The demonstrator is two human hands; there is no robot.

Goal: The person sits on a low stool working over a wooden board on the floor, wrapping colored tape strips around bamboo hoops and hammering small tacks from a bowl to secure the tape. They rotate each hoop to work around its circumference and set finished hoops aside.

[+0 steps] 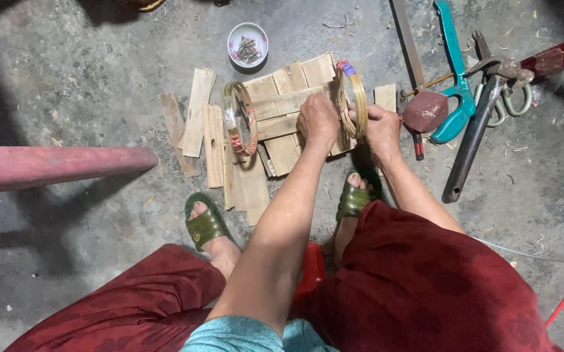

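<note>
Bamboo hoop (352,98) upright in both hands over concrete floor (86,91).

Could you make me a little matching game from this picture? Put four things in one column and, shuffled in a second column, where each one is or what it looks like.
Things:
1. small white bowl
2. bamboo ring
3. green sandal
4. teal-handled saw

Descriptions:
A. on the person's foot, on the concrete floor
B. lying among the tools at the right
C. holds small nails, above the wooden slats
D. held upright between the left hand and the right hand

Pairs: 1-C, 2-D, 3-A, 4-B
</note>
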